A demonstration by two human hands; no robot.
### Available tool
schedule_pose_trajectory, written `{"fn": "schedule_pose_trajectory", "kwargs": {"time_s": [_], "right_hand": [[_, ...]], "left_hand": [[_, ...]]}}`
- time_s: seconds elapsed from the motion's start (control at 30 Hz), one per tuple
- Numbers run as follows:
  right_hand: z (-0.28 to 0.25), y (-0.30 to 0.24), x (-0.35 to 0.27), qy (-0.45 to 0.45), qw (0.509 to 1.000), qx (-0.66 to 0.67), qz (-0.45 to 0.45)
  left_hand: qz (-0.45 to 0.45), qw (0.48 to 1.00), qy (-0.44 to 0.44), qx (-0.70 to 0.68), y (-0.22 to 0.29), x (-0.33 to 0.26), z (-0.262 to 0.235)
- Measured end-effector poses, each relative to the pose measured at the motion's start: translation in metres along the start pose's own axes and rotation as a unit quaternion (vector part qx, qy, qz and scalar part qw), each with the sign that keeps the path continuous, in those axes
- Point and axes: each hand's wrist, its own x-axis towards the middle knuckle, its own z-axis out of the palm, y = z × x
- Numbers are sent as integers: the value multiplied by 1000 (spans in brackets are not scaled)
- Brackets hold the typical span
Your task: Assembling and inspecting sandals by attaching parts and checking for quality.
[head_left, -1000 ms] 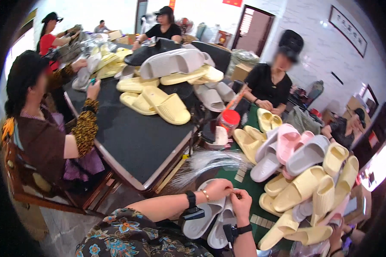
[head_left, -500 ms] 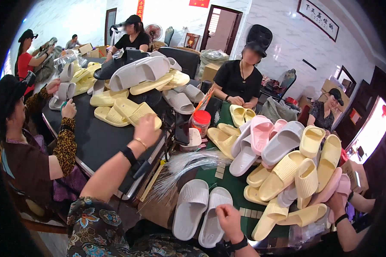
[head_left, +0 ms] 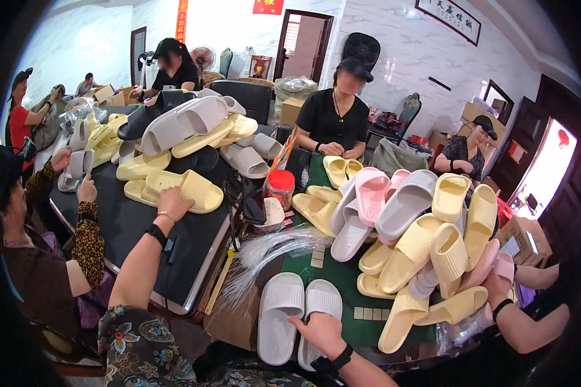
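Observation:
My left hand (head_left: 176,204) reaches to a pale yellow ribbed slipper (head_left: 203,192), its fingers closed over the near side edge. That slipper overlaps another yellow slipper (head_left: 135,191) on the black table. Lower right, my right hand (head_left: 325,332) lies over the right slipper (head_left: 323,295) of a grey pair. Its thumb is stretched out toward the left grey slipper (head_left: 281,316); the other fingers are partly hidden. Both grey slippers lie side by side, soles down, on the near edge of the green work surface (head_left: 297,263).
A pile of yellow, grey and pink slippers (head_left: 419,248) stands right. Another slipper pile (head_left: 187,126) covers the black table. Between them lie clear plastic strands (head_left: 265,255) and a red-lidded jar (head_left: 280,187). A co-worker's hand (head_left: 497,284) touches a pink slipper; another co-worker sits left.
My left hand has come down onto the yellow slipper's edge. My right hand has moved over the right grey slipper, its thumb now extended. The whole view has turned slightly.

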Motion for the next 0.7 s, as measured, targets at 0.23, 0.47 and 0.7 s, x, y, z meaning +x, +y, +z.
{"fn": "schedule_pose_trajectory", "kwargs": {"time_s": [0.23,0.47,0.7], "right_hand": [[1,3,8,39,999,17,-34],[-157,19,-6,266,962,-56,-33],[-372,95,40,413,907,-78,36]], "left_hand": [[65,991,-60,-101,3,-53,-48],[80,971,-70,-215,15,-98,-100],[100,959,1,-265,-11,-140,-130]]}}
